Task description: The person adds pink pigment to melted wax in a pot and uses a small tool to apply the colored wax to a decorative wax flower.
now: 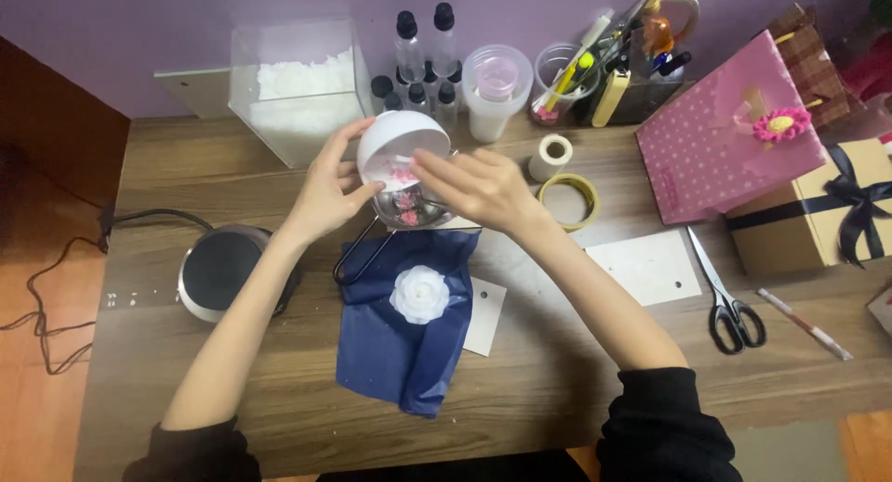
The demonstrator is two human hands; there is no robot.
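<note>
The white bowl [402, 138] is round and smooth, and it is tipped over so its open side faces down toward a small shiny metal pot [409, 206]. Little pink bits sit inside the bowl and inside the pot. The left hand [330, 187] is wrapped around the left side of the bowl and holds it up in the air. The right hand [478, 187] is at the bowl's open mouth, with loose fingers reaching in to touch the pink bits; it grips nothing. The bowl is between the two hands, above the pot, near the far middle of the table [557, 389].

Just in front of the pot lies a dark blue sheet of paper [400, 343] with a white flower-shaped candle [419, 293] on it. A round silver hot plate [220, 270] sits near the left edge. Black scissors [729, 301] lie toward the right edge. A clear box of white flakes [299, 87] stands along the far edge
</note>
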